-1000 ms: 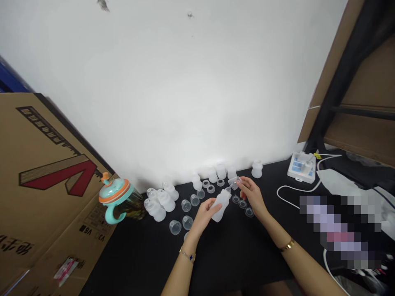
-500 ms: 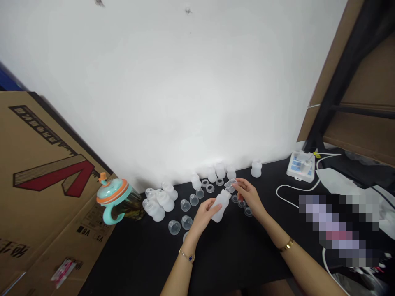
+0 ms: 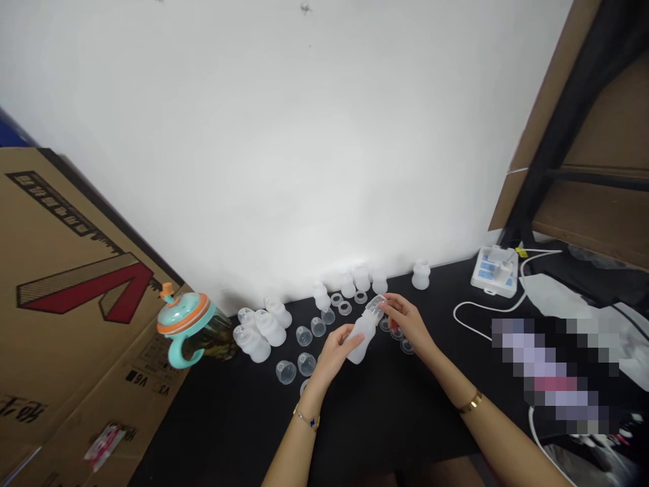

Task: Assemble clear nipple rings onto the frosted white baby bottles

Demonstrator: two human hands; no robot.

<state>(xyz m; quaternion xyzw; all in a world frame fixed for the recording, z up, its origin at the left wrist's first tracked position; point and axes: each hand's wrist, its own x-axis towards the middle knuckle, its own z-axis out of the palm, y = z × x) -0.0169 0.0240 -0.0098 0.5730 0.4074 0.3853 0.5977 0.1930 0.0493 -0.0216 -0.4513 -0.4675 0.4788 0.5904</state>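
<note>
My left hand [image 3: 332,355] is wrapped round a translucent white baby bottle [image 3: 359,340], tilted with its neck up to the right. With fingertips pinched, my right hand [image 3: 410,328] holds a clear bottle cap [image 3: 375,304] over the bottle's neck. Whether the cap is seated cannot be made out. Beside my right hand lie several clear discs [image 3: 406,346], partly hidden by it. Left of my left hand stand several clear dome caps [image 3: 306,364], and behind are ring collars [image 3: 345,308].
Capped bottles [image 3: 270,329] cluster at left beside a turquoise-lidded jug [image 3: 185,314] and a cardboard box [image 3: 76,270]. More white bottles [image 3: 362,278] line the wall, one bottle [image 3: 420,275] apart. At right are a power strip [image 3: 495,272] and a white cable [image 3: 471,304].
The clear cap has moved down and left onto the bottle's neck, now in line with it. Both hands keep their hold. The view has shifted slightly.
</note>
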